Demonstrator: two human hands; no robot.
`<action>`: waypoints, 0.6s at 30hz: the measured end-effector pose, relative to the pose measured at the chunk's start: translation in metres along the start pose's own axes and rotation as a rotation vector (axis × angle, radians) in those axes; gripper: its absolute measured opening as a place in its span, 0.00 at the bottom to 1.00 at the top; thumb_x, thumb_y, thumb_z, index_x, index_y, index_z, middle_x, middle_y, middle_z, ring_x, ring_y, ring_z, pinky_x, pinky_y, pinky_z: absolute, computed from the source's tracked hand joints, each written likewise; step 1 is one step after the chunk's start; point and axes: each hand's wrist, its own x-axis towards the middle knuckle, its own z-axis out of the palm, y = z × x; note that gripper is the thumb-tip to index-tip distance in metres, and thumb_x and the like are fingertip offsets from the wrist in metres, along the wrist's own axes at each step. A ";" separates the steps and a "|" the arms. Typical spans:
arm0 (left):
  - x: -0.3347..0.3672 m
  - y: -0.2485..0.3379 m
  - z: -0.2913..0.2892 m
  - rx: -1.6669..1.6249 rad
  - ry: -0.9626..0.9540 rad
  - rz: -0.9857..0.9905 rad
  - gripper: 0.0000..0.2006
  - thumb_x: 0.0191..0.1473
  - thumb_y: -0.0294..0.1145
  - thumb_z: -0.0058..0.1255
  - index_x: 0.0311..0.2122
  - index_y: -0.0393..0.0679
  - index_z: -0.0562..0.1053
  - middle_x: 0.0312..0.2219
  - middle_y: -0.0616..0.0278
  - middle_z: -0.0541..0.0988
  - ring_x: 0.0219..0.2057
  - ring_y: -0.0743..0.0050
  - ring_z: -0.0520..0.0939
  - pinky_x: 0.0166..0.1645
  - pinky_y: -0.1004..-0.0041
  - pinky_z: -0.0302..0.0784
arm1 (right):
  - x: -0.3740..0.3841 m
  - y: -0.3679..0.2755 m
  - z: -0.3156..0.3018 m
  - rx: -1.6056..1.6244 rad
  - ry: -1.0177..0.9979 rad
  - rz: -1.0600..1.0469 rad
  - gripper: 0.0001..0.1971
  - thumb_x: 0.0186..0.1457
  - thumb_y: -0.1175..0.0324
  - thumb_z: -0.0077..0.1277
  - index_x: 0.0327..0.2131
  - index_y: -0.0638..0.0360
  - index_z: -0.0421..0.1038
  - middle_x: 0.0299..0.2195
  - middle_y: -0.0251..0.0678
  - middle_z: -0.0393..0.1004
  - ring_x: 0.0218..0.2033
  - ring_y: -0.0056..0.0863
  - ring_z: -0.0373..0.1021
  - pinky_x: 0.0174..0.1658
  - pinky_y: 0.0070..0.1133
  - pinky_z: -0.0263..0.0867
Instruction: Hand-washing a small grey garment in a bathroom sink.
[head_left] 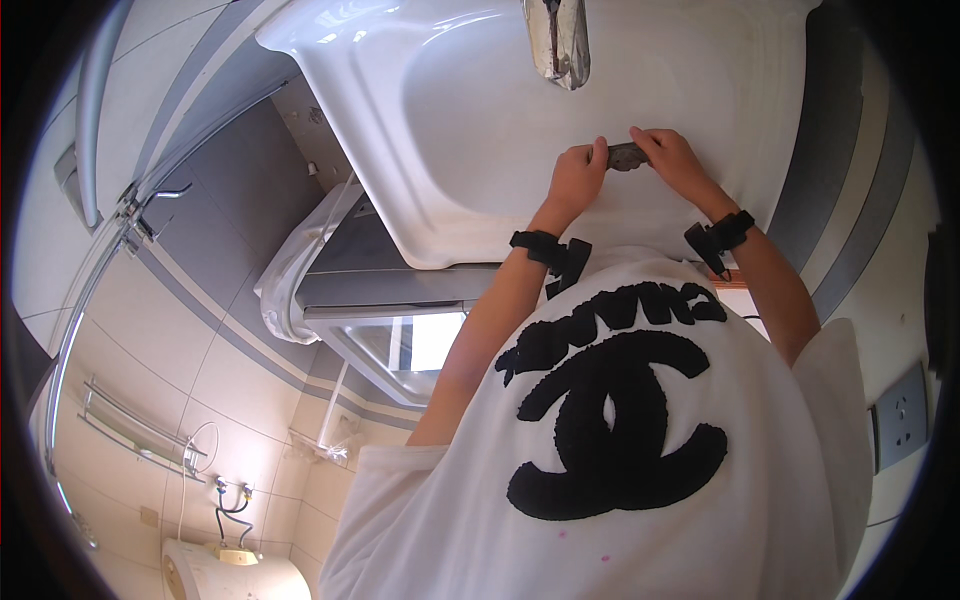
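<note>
Hands are kept together over the white sink (480,150): left hand (578,178) and right hand (668,155) each pinching one end of a small dark object (627,156), faucet (557,40) at 12 o'clock.

Bright daylight, strong fisheye bend, black corners.

You get hard, warm light across the white sink (450,150): glare streaks run along its rim left of the tap (557,40), and the bowl below the tap stays evenly lit with soft shadow under the hands. Left of the sink, a small pane glows blown-out white. Wall tiles far left of the sink curve heavily toward the rim, and the frame ends in a black ring. Focus holds sharp at the sink, softer toward the edges.
</note>
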 end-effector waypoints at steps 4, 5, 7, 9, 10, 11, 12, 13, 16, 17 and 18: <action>0.004 -0.004 -0.024 -0.007 -0.173 0.005 0.26 0.64 0.48 0.39 0.25 0.35 0.74 0.16 0.58 0.72 0.20 0.66 0.71 0.32 0.67 0.70 | -0.006 0.000 -0.016 0.035 -0.278 0.006 0.16 0.60 0.57 0.51 0.32 0.62 0.71 0.21 0.31 0.68 0.23 0.21 0.63 0.31 0.22 0.62; 0.005 -0.008 -0.029 -0.058 -0.214 -0.039 0.24 0.65 0.47 0.40 0.28 0.35 0.75 0.18 0.58 0.73 0.22 0.66 0.71 0.33 0.68 0.70 | -0.009 -0.006 -0.019 -0.003 -0.381 -0.141 0.13 0.59 0.61 0.54 0.37 0.62 0.69 0.25 0.30 0.68 0.27 0.19 0.64 0.34 0.20 0.63; 0.006 -0.013 -0.037 -0.074 -0.194 0.030 0.20 0.64 0.44 0.41 0.33 0.36 0.75 0.23 0.56 0.75 0.26 0.64 0.74 0.37 0.68 0.71 | -0.013 -0.010 -0.029 0.018 -0.392 -0.195 0.13 0.58 0.64 0.56 0.41 0.61 0.68 0.28 0.31 0.70 0.30 0.19 0.65 0.36 0.20 0.63; 0.007 -0.020 -0.045 -0.090 -0.171 0.095 0.17 0.64 0.41 0.42 0.38 0.36 0.75 0.28 0.54 0.78 0.30 0.63 0.76 0.40 0.68 0.72 | -0.015 -0.017 -0.035 0.040 -0.407 -0.250 0.15 0.56 0.67 0.57 0.44 0.61 0.66 0.31 0.33 0.71 0.33 0.18 0.66 0.39 0.20 0.64; 0.008 -0.024 -0.049 0.065 -0.173 0.209 0.15 0.63 0.39 0.42 0.42 0.36 0.74 0.32 0.52 0.79 0.35 0.60 0.77 0.43 0.67 0.73 | -0.014 -0.023 -0.036 -0.007 -0.397 -0.263 0.15 0.56 0.67 0.57 0.44 0.61 0.66 0.29 0.32 0.71 0.30 0.20 0.66 0.38 0.21 0.65; 0.009 -0.028 -0.051 0.220 -0.174 0.322 0.14 0.62 0.36 0.43 0.45 0.37 0.73 0.37 0.49 0.79 0.39 0.58 0.78 0.47 0.67 0.73 | -0.014 -0.029 -0.034 -0.054 -0.386 -0.276 0.15 0.55 0.67 0.57 0.43 0.60 0.66 0.28 0.32 0.72 0.28 0.22 0.66 0.36 0.22 0.65; 0.009 -0.024 -0.052 0.220 -0.174 0.321 0.14 0.62 0.36 0.43 0.45 0.37 0.73 0.37 0.49 0.79 0.39 0.58 0.78 0.47 0.67 0.73 | -0.016 -0.035 -0.031 -0.054 -0.386 -0.276 0.15 0.55 0.67 0.57 0.43 0.60 0.66 0.28 0.32 0.72 0.28 0.22 0.66 0.36 0.22 0.65; 0.010 -0.020 -0.052 0.248 -0.110 0.470 0.14 0.62 0.36 0.43 0.43 0.36 0.74 0.39 0.48 0.79 0.42 0.55 0.78 0.49 0.66 0.73 | -0.017 -0.042 -0.026 -0.004 -0.411 -0.278 0.14 0.56 0.67 0.57 0.43 0.60 0.67 0.28 0.32 0.72 0.28 0.21 0.66 0.35 0.21 0.65; 0.015 -0.003 -0.044 0.090 -0.026 0.652 0.14 0.61 0.36 0.43 0.38 0.36 0.76 0.37 0.50 0.80 0.41 0.53 0.79 0.48 0.65 0.73 | -0.020 -0.055 -0.004 0.162 -0.410 -0.297 0.12 0.58 0.68 0.55 0.43 0.60 0.67 0.30 0.32 0.73 0.28 0.20 0.66 0.33 0.19 0.65; 0.015 0.002 -0.042 -0.097 -0.007 0.682 0.14 0.60 0.36 0.44 0.34 0.36 0.77 0.31 0.52 0.80 0.38 0.53 0.79 0.45 0.66 0.73 | -0.019 -0.059 0.003 0.278 -0.385 -0.314 0.11 0.59 0.69 0.53 0.44 0.60 0.68 0.32 0.32 0.73 0.29 0.19 0.67 0.33 0.18 0.65; 0.015 0.005 -0.043 -0.098 -0.009 0.682 0.14 0.60 0.36 0.44 0.34 0.36 0.77 0.31 0.52 0.80 0.38 0.53 0.79 0.45 0.66 0.73 | -0.018 -0.064 0.006 0.278 -0.384 -0.312 0.11 0.59 0.69 0.53 0.44 0.60 0.68 0.32 0.32 0.73 0.29 0.19 0.67 0.33 0.18 0.65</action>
